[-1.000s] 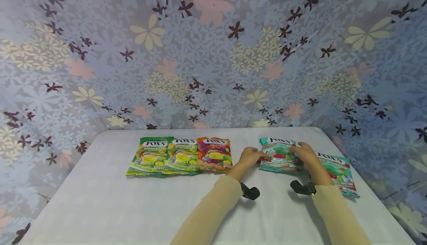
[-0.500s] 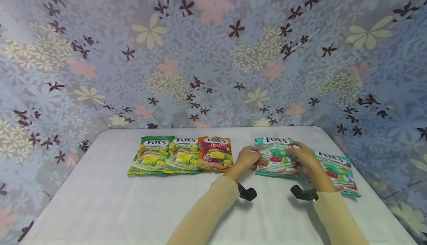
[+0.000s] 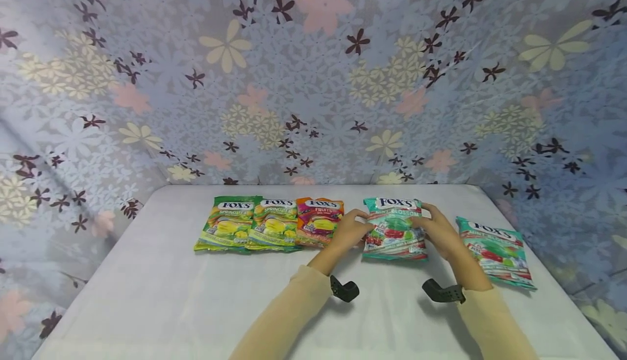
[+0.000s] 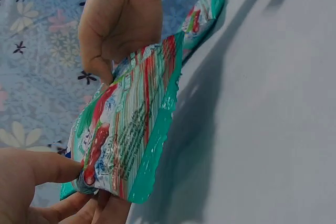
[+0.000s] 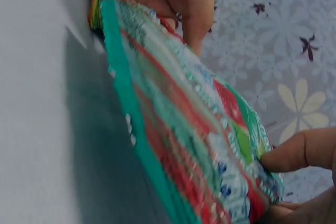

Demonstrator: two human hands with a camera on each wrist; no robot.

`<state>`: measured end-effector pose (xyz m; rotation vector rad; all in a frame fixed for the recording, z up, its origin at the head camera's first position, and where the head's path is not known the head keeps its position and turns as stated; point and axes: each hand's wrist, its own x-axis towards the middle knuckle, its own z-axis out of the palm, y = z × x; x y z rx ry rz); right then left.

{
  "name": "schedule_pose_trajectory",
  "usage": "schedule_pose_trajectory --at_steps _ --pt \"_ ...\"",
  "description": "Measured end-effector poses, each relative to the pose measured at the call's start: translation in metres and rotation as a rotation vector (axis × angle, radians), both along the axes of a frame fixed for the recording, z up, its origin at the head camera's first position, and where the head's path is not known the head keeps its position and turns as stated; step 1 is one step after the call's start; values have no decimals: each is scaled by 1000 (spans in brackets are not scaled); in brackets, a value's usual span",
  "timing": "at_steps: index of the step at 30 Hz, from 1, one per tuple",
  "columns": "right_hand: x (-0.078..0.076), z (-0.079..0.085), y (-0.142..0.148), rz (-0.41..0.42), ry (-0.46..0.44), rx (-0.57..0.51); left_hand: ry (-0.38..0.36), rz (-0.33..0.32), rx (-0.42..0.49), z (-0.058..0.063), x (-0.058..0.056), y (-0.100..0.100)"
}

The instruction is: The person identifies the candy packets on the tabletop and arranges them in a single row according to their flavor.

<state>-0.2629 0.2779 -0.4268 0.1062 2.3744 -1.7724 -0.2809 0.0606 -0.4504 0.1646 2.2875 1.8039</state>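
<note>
Both hands hold one teal FOX'S candy bag (image 3: 394, 232) by its two side edges, above the white table. My left hand (image 3: 351, 231) pinches its left edge, thumb on the front and fingers underneath, as the left wrist view shows. On the opposite edge my right hand (image 3: 440, 232) pinches it the same way, its thumb (image 5: 294, 150) on the printed front. In the left wrist view the bag (image 4: 126, 124) hangs tilted, with a shadow on the cloth below. Close beside my left hand lies an orange FOX'S Fruits bag (image 3: 318, 221), partly covered by that hand.
Two green Spring Tea candy bags, the outer one (image 3: 227, 226) and the inner one (image 3: 274, 229), lie overlapping left of the orange bag. A second teal bag (image 3: 497, 254) lies near the right edge of the white table (image 3: 161, 305). Flowered cloth (image 3: 313, 104) surrounds the table's back and sides.
The held teal bag has moved left, toward the orange bag, and both hands have moved with it. The other teal bag is now more fully visible. The head view has shifted slightly.
</note>
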Motion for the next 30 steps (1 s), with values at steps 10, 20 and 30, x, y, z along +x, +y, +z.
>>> schedule_pose_trajectory --at_steps 10,20,30 --pt "3 6 -22 136 75 18 121 2 20 9 9 -36" --pt "0 12 -51 150 110 -50 212 23 31 18 18 -61" --pt "7 22 -66 110 119 -104 272 62 -46 25 20 -73"
